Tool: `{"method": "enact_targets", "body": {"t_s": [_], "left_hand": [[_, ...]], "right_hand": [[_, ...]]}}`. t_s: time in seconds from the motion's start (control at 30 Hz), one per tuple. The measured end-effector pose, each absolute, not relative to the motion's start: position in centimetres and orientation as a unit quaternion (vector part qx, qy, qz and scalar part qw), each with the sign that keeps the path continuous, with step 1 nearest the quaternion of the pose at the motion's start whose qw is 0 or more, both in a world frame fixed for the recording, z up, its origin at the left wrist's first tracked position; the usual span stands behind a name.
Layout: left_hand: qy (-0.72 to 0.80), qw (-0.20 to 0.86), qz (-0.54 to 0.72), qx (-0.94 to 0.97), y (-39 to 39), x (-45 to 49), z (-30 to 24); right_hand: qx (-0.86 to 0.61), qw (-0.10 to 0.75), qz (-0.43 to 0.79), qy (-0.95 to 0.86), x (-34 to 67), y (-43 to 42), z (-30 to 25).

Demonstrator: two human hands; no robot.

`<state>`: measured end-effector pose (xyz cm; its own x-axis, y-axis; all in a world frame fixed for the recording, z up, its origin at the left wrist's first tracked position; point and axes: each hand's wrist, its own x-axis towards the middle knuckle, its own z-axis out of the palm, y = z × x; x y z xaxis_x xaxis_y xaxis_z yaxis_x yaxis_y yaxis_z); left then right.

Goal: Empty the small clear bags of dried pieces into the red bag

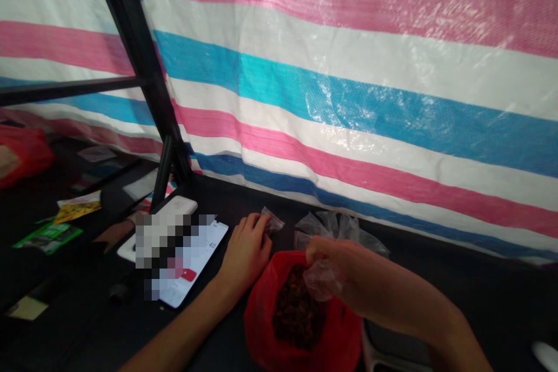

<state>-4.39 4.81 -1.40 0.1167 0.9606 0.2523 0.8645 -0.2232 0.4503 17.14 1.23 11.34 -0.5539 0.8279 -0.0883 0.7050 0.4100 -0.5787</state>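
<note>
A person works at a black counter point(244, 197) before a striped tarp point(349, 99) of pink, white and blue. The right hand point(329, 267) is clenched around a clear bag point(322, 279), held just above the open mouth of a red bag point(261, 319) filled with dark pieces point(299, 311) (perhaps dried food, though the dim view makes that hard to confirm). The left hand point(246, 250) rests on the counter, its fingertips point(264, 221) pinching a small clear bag point(273, 221) just beside the red bag. More clear bags point(335, 226) lie bunched behind the red bag, near the foot of the tarp. Left of the hands, a phone point(204, 267), its screen partly blurred out, overlaps a white device point(181, 205). Farther left, past a black metal frame point(143, 64), lie a green packet point(47, 238) and a yellow packet point(78, 207).
</note>
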Motion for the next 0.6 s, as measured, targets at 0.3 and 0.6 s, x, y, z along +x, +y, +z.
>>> {"method": "enact_targets", "body": {"t_s": [0.3,0.6], "left_hand": [[0.602,0.080,0.309,0.732,4.9,-4.7,-1.3],[0.602,0.083,0.326,0.724,5.0,-4.8,-1.1]], "right_hand": [[-0.419,0.093,0.350,-0.832,17.2,1.6,11.6],[-0.522,0.193,0.151,-0.817,16.1,3.8,9.0]]}}
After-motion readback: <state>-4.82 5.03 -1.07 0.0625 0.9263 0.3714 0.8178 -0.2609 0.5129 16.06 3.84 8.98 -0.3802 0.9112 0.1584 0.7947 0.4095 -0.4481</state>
